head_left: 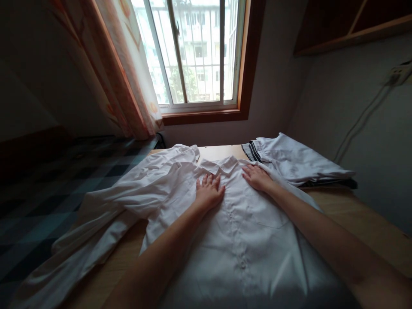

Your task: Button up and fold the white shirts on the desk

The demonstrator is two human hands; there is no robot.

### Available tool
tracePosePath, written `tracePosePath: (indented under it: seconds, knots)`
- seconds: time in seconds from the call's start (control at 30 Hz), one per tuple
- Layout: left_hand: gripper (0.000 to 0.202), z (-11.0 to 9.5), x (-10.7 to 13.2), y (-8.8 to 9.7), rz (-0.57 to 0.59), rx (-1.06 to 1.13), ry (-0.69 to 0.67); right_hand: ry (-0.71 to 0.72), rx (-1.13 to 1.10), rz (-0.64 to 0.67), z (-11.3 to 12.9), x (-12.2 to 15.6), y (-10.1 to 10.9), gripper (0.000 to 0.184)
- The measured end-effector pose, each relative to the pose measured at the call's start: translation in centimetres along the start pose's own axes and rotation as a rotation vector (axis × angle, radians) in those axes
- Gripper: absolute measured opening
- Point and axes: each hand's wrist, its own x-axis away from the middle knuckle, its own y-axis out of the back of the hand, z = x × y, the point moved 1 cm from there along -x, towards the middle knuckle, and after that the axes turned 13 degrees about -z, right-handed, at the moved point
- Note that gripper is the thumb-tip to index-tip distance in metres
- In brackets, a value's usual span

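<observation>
A white button-up shirt (244,231) lies front-up on a wooden table (363,214), collar toward the window. My left hand (208,190) rests flat on its chest just below the collar, fingers stretched out. My right hand (257,177) lies flat on the shirt's right shoulder beside the collar, fingers also out. Neither hand grips the cloth. The shirt's left sleeve (96,223) trails off the table's left side.
A folded white garment with a dark striped band (289,161) lies at the table's back right. A bed with a dark checked cover (64,189) stands to the left. A window (196,56) and patterned curtain (128,73) are behind; a cable runs down the right wall.
</observation>
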Motion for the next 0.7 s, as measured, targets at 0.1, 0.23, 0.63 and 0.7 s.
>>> tracePosePath:
  seconds: [0.1, 0.23, 0.63, 0.7]
  knots:
    - [0.068, 0.3, -0.2, 0.0, -0.003, -0.007, -0.012, -0.031, -0.013, -0.010, -0.3, -1.2, -0.3, 0.055]
    - [0.067, 0.4, -0.1, -0.2, -0.014, -0.009, -0.019, -0.132, -0.030, -0.029, 0.7, -2.6, -0.5, 0.054]
    - [0.069, 1.3, -0.9, -0.5, -0.117, -0.011, -0.053, -0.292, -0.048, -0.140, 6.7, -2.1, 0.9, 0.040]
    - [0.068, 1.4, -1.1, -0.6, -0.178, -0.017, -0.085, -0.289, -0.059, -0.154, 7.7, -1.6, 1.2, 0.034]
